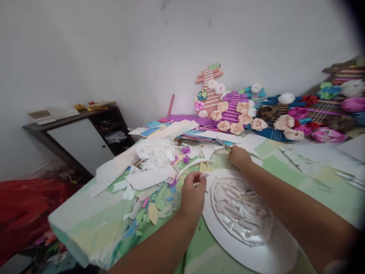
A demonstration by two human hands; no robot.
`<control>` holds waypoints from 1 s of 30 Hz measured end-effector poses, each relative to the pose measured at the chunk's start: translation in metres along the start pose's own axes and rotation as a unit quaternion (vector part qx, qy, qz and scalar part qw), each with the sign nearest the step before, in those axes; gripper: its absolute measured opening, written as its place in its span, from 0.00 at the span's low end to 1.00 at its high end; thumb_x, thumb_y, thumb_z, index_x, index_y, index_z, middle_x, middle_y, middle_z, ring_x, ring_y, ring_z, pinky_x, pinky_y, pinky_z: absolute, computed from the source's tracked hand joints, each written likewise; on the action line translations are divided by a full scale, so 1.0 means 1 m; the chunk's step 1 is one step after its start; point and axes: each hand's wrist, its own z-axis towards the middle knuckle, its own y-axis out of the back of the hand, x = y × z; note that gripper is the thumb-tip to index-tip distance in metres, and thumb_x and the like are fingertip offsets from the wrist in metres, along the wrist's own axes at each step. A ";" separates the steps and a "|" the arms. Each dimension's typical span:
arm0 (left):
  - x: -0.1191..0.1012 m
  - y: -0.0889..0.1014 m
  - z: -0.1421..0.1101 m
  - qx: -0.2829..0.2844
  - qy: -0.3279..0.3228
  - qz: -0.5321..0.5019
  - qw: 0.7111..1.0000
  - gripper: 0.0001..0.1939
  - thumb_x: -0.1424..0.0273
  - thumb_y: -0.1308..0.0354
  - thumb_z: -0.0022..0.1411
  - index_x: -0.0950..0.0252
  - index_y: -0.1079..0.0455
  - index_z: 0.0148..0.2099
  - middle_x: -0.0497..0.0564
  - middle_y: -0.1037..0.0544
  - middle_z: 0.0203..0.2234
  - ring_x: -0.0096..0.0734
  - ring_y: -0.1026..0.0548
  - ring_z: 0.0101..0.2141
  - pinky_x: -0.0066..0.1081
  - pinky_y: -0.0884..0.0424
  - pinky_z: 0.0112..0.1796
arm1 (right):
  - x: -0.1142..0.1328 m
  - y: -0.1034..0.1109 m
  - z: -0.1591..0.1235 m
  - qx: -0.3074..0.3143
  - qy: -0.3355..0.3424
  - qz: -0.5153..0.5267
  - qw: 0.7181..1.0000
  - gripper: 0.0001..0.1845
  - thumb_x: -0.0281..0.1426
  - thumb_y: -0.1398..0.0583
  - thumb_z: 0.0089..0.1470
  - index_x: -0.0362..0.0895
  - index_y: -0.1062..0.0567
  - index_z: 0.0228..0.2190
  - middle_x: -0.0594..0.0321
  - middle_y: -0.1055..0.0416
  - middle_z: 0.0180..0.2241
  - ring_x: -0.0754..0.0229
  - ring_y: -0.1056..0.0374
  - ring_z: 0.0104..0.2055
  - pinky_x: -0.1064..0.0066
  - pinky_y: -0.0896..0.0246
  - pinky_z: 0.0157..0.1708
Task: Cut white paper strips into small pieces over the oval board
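Observation:
My right hand [240, 156] grips a pair of scissors [224, 143] by the handles, with the blades pointing away toward the back left. In my left hand [194, 192], thumb and fingers pinch a small white piece of paper [204, 175]. Below and between my arms lies a large white oval board [219, 232]. A raised oval ring on it surrounds many pale scraps [242, 213]; my right forearm hides part of the board's right side. Curved white paper strips [195, 165] lie just beyond my left hand.
White string [155, 152], paper sheets [176, 133] and coloured offcuts [154, 211] cover the table's left part. Fan-shaped crafts with paper flowers [235, 108] lean on the wall. A knife-like tool [302, 169] lies at right. A dark cabinet [82, 140] stands at left, beside red material [25, 217].

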 end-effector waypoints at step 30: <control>-0.017 -0.007 -0.054 0.280 0.097 -0.252 0.921 0.09 0.72 0.43 0.46 0.67 0.41 0.28 0.46 0.31 0.22 0.25 0.29 0.26 0.29 0.33 0.32 | -0.004 0.019 -0.226 0.002 -0.005 0.027 1.000 0.18 0.46 0.51 0.46 0.45 0.40 0.20 0.64 0.36 0.20 0.63 0.43 0.22 0.75 0.57 0.20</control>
